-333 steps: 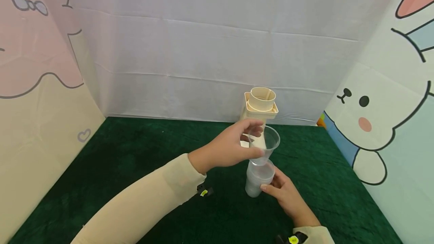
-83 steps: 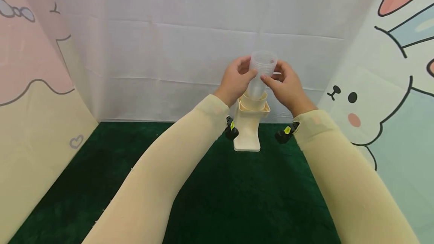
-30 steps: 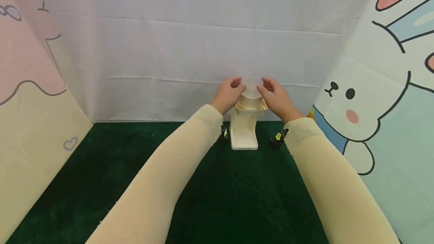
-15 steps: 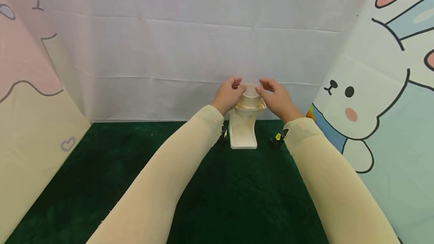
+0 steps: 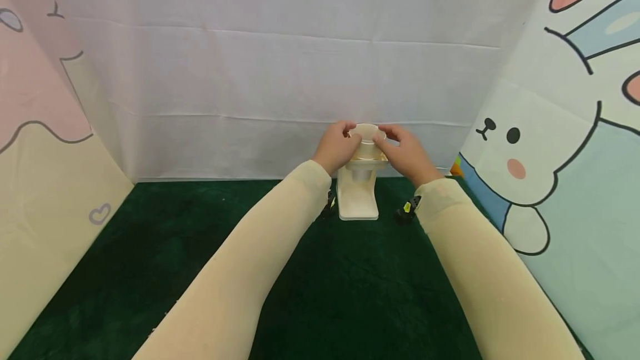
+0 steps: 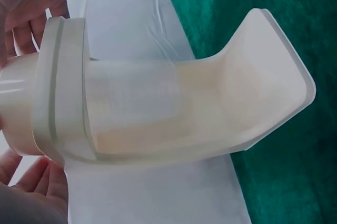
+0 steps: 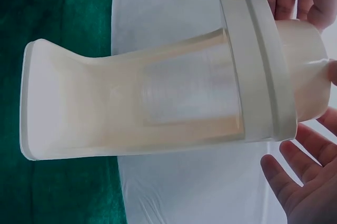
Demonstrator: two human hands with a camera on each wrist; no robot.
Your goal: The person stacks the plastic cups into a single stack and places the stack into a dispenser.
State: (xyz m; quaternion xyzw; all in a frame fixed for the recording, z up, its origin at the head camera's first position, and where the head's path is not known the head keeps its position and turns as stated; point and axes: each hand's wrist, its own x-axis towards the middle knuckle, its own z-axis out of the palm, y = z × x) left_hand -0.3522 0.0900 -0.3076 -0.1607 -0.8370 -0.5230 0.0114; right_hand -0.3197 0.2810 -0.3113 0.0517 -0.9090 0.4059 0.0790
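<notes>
A cream cup dispenser [image 5: 367, 151] with a round collar and flat foot stands at the back of the table. The stack of clear plastic cups [image 7: 187, 87] sits down inside it, showing as a translucent cylinder in the dispenser's open front in both wrist views. At the collar's left side is my left hand [image 5: 337, 146], its thumb by the rim. Opposite, my right hand [image 5: 407, 154] has its thumb at the rim too; the right wrist view shows its fingers spread and fairly straight beside the collar. The cups' upper rims are hard to make out.
Dark green cloth [image 5: 320, 299] covers the table. Behind the dispenser hangs a white curtain [image 5: 280, 82], close to it. Cartoon-printed panels, one with a rabbit [image 5: 530, 154], stand along both sides.
Earlier my left hand held a single cup above the stack in my right. Both hands then carried the stack over the collar. Now it has sunk inside, and both hands have come lower.
</notes>
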